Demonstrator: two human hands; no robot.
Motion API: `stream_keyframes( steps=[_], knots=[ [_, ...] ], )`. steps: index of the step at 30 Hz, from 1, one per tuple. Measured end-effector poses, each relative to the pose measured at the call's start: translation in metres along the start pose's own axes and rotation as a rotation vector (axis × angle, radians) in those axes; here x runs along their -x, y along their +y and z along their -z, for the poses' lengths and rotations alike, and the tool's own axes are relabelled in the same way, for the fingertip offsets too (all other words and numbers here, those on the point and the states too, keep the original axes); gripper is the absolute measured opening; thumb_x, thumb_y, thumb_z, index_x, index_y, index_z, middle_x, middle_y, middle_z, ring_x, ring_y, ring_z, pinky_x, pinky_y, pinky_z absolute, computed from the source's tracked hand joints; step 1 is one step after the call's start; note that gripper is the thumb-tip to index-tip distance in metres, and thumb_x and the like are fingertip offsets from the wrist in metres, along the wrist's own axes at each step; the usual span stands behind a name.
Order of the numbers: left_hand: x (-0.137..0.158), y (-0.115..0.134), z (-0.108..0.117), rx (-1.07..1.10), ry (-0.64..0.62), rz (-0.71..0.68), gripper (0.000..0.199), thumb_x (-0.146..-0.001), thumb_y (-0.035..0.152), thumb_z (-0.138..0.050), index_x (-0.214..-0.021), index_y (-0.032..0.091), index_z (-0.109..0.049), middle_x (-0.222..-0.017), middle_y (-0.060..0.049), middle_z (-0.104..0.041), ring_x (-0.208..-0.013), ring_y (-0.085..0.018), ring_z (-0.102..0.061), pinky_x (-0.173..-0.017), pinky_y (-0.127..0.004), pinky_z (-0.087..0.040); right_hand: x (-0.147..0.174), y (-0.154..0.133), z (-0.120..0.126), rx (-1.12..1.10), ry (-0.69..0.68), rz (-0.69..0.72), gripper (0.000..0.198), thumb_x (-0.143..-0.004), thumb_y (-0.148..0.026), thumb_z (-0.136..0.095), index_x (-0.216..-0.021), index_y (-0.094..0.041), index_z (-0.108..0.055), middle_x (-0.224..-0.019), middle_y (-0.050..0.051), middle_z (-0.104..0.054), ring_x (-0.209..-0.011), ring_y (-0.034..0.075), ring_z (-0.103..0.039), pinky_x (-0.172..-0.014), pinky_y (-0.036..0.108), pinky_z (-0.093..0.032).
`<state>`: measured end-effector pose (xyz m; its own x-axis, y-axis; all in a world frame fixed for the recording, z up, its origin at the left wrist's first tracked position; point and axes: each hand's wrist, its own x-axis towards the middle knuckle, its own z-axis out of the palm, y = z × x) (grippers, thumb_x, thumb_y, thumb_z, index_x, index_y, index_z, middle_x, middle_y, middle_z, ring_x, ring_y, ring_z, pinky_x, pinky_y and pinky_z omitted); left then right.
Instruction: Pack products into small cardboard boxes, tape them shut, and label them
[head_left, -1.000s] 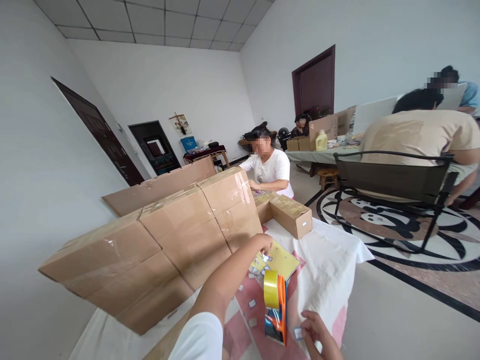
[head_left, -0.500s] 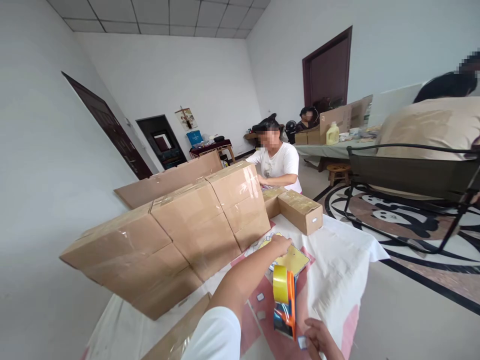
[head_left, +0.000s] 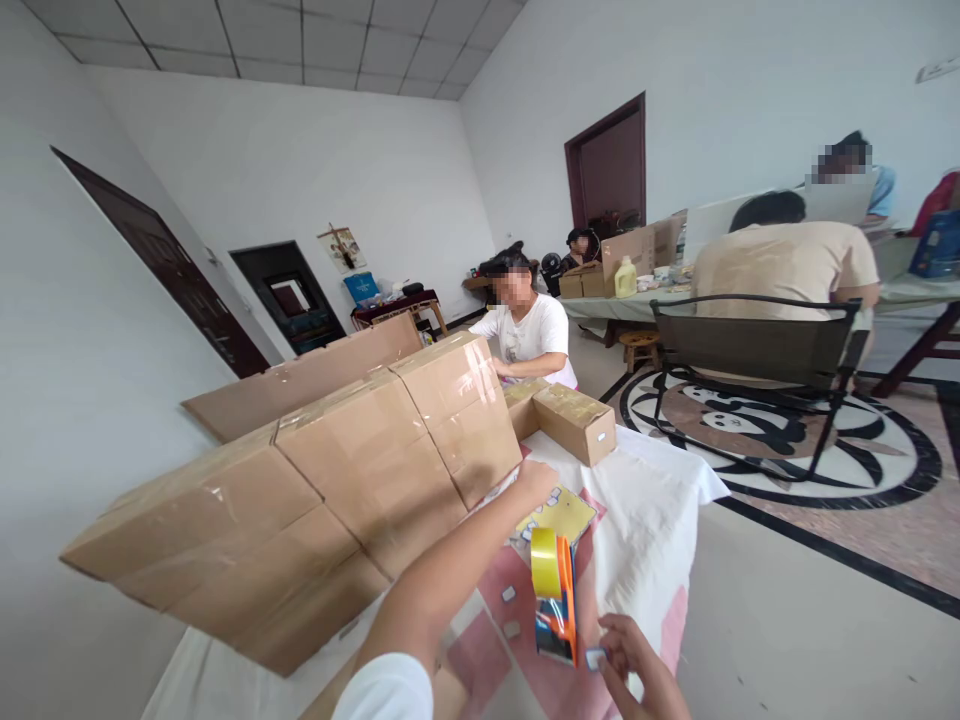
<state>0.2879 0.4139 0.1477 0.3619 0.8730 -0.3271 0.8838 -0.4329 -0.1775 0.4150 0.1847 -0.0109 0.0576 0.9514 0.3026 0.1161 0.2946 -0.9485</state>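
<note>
My left hand [head_left: 538,482] reaches forward over the near end of a yellow sheet [head_left: 570,515] with small white labels along its edge. Its fingers point away and are hidden, so I cannot see whether it grips anything. At the lower right, my right hand [head_left: 637,660] has its fingers bent around a small white dark-edged label [head_left: 596,658], which appears pinched at its side. Between the hands stands an orange and blue tape dispenser [head_left: 559,610] with a yellow tape roll [head_left: 544,562]. Two more small labels [head_left: 509,594] lie left of it on the cloth.
Taped cardboard boxes [head_left: 375,450] form a wall along the left of the table. Smaller boxes [head_left: 574,422] stand at the far end, near a person in a white shirt [head_left: 529,335]. Other people sit at a long table [head_left: 667,300] behind a dark chair [head_left: 757,345].
My left hand has moved left across the yellow sheet toward the boxes. The right hand has shifted a little forward, the small label moving with it. The view has turned slightly right.
</note>
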Motion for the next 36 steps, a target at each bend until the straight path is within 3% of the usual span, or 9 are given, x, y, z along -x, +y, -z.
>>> stream_keyframes(
  steps=[4,10,13,16,18,21,24,28,36],
  knots=[
    [0.072,-0.043,-0.007,0.117,0.068,0.11,0.03,-0.095,0.043,-0.059,-0.105,0.016,-0.066,-0.109,-0.007,-0.068,-0.1,-0.02,-0.064,-0.092,-0.043,-0.053,-0.015,-0.029,0.009,0.1,-0.16,0.02,0.031,-0.094,-0.045,-0.057,-0.114,-0.022,-0.063,-0.086,0.006,-0.068,-0.069,0.017,-0.062,-0.068,0.029,-0.055],
    [0.244,-0.1,-0.04,0.234,0.24,0.377,0.041,-0.101,0.047,-0.032,-0.086,0.024,-0.063,-0.09,-0.005,-0.072,-0.086,-0.022,-0.066,-0.073,-0.034,-0.043,-0.032,-0.044,-0.022,0.061,-0.349,0.081,0.027,-0.096,-0.03,-0.05,-0.118,-0.021,-0.062,-0.097,0.009,-0.071,-0.08,0.019,-0.067,-0.072,0.03,-0.056],
    [0.324,-0.103,-0.085,0.287,0.292,0.54,0.047,-0.101,0.044,-0.02,-0.079,0.024,-0.057,-0.083,-0.006,-0.07,-0.078,-0.023,-0.066,-0.068,-0.035,-0.042,-0.038,-0.052,-0.046,0.061,-0.448,0.143,0.027,-0.094,-0.025,-0.052,-0.12,-0.022,-0.061,-0.099,0.008,-0.07,-0.083,0.019,-0.067,-0.075,0.03,-0.056],
    [0.372,-0.088,-0.149,0.485,0.428,0.723,0.039,-0.096,0.05,-0.029,-0.095,0.028,-0.061,-0.104,-0.006,-0.072,-0.101,-0.027,-0.067,-0.088,-0.045,-0.048,-0.046,-0.062,-0.07,0.079,-0.544,0.176,0.025,-0.095,-0.023,-0.051,-0.118,-0.023,-0.06,-0.102,0.007,-0.069,-0.086,0.018,-0.066,-0.078,0.03,-0.055],
    [0.387,-0.074,-0.189,0.468,0.499,1.058,0.041,-0.09,0.057,-0.038,-0.11,0.032,-0.063,-0.117,-0.009,-0.07,-0.106,-0.035,-0.066,-0.09,-0.061,-0.047,-0.054,-0.068,-0.085,0.068,-0.583,0.19,0.025,-0.096,-0.022,-0.048,-0.118,-0.023,-0.059,-0.103,0.007,-0.068,-0.089,0.018,-0.066,-0.08,0.031,-0.055],
    [0.393,-0.06,-0.23,0.456,0.497,1.096,0.047,-0.085,0.058,-0.046,-0.126,0.039,-0.06,-0.135,-0.012,-0.063,-0.126,-0.043,-0.055,-0.087,-0.073,-0.045,-0.067,-0.073,-0.106,0.014,-0.594,0.216,0.03,-0.093,-0.019,-0.048,-0.122,-0.022,-0.057,-0.103,0.007,-0.066,-0.095,0.019,-0.065,-0.084,0.033,-0.055],
    [0.394,-0.067,-0.248,0.402,0.479,0.965,0.047,-0.085,0.049,-0.047,-0.129,0.039,-0.061,-0.145,-0.011,-0.058,-0.137,-0.045,-0.046,-0.092,-0.077,-0.042,-0.076,-0.075,-0.123,-0.023,-0.602,0.175,0.031,-0.094,-0.021,-0.049,-0.123,-0.022,-0.057,-0.103,0.007,-0.064,-0.096,0.019,-0.063,-0.082,0.032,-0.055],
    [0.399,-0.096,-0.258,0.282,0.434,0.683,0.04,-0.084,0.03,-0.049,-0.115,0.037,-0.072,-0.144,-0.005,-0.06,-0.141,-0.035,-0.046,-0.116,-0.064,-0.033,-0.078,-0.069,-0.136,-0.028,-0.646,0.143,0.026,-0.101,-0.031,-0.045,-0.122,-0.022,-0.057,-0.098,0.006,-0.063,-0.09,0.017,-0.062,-0.08,0.032,-0.054],
    [0.403,-0.111,-0.271,0.087,0.467,0.608,0.043,-0.089,0.024,-0.041,-0.112,0.037,-0.075,-0.142,-0.006,-0.062,-0.132,-0.035,-0.054,-0.111,-0.062,-0.038,-0.071,-0.044,-0.131,-0.073,-0.667,0.141,0.027,-0.1,-0.036,-0.052,-0.124,-0.022,-0.057,-0.104,0.007,-0.065,-0.094,0.018,-0.064,-0.087,0.034,-0.054]
  ],
)
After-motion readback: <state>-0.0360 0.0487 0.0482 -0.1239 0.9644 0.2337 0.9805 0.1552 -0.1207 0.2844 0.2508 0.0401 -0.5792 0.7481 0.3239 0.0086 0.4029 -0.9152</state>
